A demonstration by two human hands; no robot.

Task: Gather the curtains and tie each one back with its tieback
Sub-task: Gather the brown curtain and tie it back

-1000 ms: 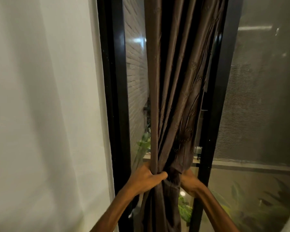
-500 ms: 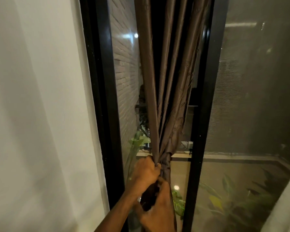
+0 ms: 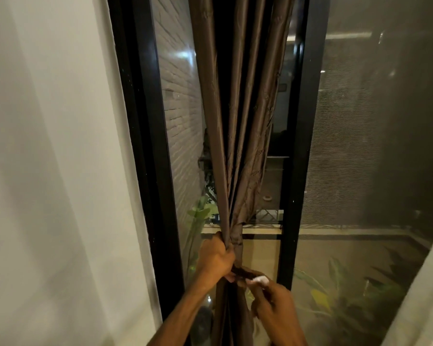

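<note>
A brown curtain hangs in narrow folds in front of a black-framed window and is bunched tight low down. My left hand is clenched around the bunched part. A dark brown tieback wraps the curtain just below that fist. My right hand pinches the tieback's end, where a small white patch shows at my fingertips. Below my hands the curtain drops out of sight.
A sheer white curtain fills the left side. Black window frame posts stand on both sides of the brown curtain. A second pale curtain edge shows at the lower right. Outside the glass are a brick wall and plants.
My right hand came from behind the curtain to its front and now holds the tieback's end. The curtain is bunched tighter. My left fist keeps its grip.
</note>
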